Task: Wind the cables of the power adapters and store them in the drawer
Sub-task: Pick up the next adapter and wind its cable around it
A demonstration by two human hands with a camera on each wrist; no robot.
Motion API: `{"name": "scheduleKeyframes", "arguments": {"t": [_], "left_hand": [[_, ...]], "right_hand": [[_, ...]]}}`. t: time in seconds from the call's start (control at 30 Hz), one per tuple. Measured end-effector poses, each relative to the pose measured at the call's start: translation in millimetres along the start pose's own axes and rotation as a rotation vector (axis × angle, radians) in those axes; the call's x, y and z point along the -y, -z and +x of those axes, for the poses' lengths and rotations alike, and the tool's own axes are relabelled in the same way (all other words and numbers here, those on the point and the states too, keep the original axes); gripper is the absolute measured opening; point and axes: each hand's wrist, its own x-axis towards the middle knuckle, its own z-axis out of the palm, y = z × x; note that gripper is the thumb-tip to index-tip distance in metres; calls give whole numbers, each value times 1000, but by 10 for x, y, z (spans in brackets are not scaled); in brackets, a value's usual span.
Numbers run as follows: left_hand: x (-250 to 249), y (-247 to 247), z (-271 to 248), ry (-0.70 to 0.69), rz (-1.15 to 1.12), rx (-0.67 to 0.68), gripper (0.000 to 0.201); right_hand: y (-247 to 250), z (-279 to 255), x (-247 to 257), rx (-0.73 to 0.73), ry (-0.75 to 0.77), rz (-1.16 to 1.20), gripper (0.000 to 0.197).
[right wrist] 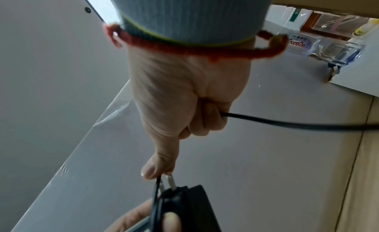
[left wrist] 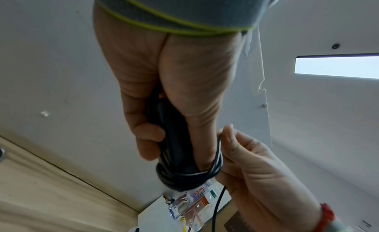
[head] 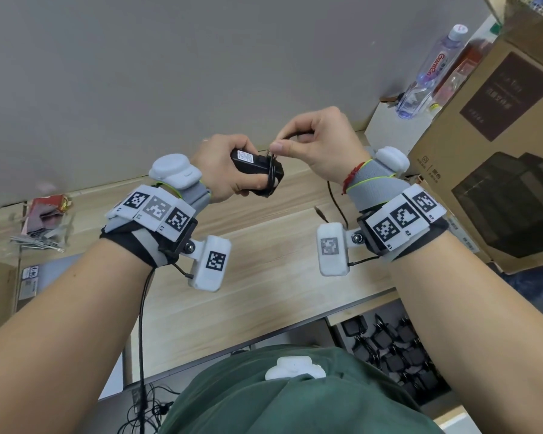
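- Head view: left hand [head: 229,170] curled around black power adapter [head: 256,170], held up in the air above the wooden desk [head: 264,277], white label facing up.
- Several turns of black cable [head: 271,173] already wound around the adapter body, over the left thumb side (seen well in the left wrist view, loops [left wrist: 184,175] at the lower end of the adapter [left wrist: 174,138]).
- Right hand [head: 320,148] just beside the adapter, thumb and forefinger pinching the cable at the top of the windings; other fingers curled in.
- Right wrist view: thumb [right wrist: 157,167] pressing the cable [right wrist: 287,123] close to the two metal prongs [right wrist: 171,182] of the adapter [right wrist: 188,208]; loose part of the cable leaving the fist toward the right edge of the picture.
- Free end of the cable hanging down behind the right wrist to the desk surface, plug tip [head: 320,213] lying near the middle of the desk.
- Open drawer [head: 336,322] under the front edge of the desk, at the right, with many black adapters [head: 392,349] already inside.
- Clear water bottle [head: 430,73] on a white box [head: 389,126] at the far right corner, large cardboard box [head: 499,136] beside it.
- Small clutter (red packet [head: 49,205], metal pieces) at the far left end of the desk.
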Motion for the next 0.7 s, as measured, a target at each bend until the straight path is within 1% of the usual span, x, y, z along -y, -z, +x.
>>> {"name": "scheduleKeyframes", "arguments": {"t": [0.07, 0.17, 0.3, 0.43, 0.5, 0.53, 0.63, 0.7], "left_hand": [[-20, -2, -12, -18, -17, 28, 31], [-63, -6, -33, -44, -82, 80, 33], [-143, -17, -51, -84, -173, 69, 29], [-196, -12, -43, -101, -287, 0, 29], [-191, -3, -16, -85, -326, -53, 30], [-179, 0, 4, -72, -344, -79, 31], [-133, 9, 51, -29, -415, -163, 32], [-106, 16, 79, 2, -426, -208, 33]], "right_hand": [[-15, 22, -60, -17, -15, 14, 21], [-16, 22, -111, -24, -28, 55, 15], [-77, -3, -212, 4, -42, 53, 19], [-204, -47, -330, 38, -94, -2, 30], [-276, -67, -360, 59, -96, -37, 40], [-306, -75, -366, 76, -96, -56, 40], [-333, -129, -273, 145, -78, -90, 27], [-307, -153, -228, 173, -71, -104, 22]]}}
